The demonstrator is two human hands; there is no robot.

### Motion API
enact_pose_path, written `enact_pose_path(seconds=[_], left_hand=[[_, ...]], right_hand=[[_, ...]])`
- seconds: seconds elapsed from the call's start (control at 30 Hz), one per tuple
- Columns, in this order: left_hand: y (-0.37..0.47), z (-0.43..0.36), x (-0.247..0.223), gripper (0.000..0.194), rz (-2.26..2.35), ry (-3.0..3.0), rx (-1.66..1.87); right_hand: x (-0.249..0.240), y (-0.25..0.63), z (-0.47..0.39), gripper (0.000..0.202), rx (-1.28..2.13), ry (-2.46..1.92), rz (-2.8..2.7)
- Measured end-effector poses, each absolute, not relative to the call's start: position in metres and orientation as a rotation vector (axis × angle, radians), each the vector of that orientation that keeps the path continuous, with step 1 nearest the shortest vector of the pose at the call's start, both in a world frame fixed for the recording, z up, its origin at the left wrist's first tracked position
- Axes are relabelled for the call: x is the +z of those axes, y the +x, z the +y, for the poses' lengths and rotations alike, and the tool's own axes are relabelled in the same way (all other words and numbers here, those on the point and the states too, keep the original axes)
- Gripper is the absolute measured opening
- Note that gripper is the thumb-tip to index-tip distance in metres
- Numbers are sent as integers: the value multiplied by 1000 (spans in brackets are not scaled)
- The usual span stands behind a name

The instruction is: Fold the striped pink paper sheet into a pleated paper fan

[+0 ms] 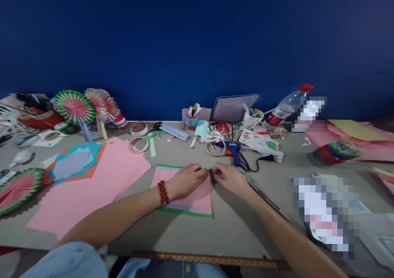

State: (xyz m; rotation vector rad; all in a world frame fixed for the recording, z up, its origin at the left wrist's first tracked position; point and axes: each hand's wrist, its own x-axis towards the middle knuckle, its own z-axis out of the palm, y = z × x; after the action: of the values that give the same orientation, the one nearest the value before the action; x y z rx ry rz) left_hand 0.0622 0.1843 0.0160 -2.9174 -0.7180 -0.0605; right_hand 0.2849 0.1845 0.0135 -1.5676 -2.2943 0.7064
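Note:
A pink sheet (197,198) with green strips along its far and near edges lies flat on the grey table (172,237). My left hand (188,180), with a red bead bracelet at the wrist, rests on the upper part of the sheet, its fingers together near the far right corner. Just right of that corner, my right hand (227,177) has its fingers curled in a pinch; a small dark bit shows at the fingertips, too small to name. Under my right forearm lies a long thin ruler-like strip (267,198).
Pink sheets (89,191) and folded paper fans (74,106) are on the left. Tape rolls (138,129), a blue glue gun (234,150) with its cord, and a pen cup (191,119) stand beyond my hands. A bottle (285,107) leans against the blue wall.

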Motion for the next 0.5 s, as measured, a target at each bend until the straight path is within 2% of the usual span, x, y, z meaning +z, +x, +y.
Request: enact_pose_path(seconds=[0.23,0.5], left_hand=[[62,184,18,20,-729,-2934,-51],[53,186,15,32,-703,-2964,-85]], right_hand=[[15,285,177,6,712,-1574,-2263],[15,289,178,7,782,-1561,-2209]])
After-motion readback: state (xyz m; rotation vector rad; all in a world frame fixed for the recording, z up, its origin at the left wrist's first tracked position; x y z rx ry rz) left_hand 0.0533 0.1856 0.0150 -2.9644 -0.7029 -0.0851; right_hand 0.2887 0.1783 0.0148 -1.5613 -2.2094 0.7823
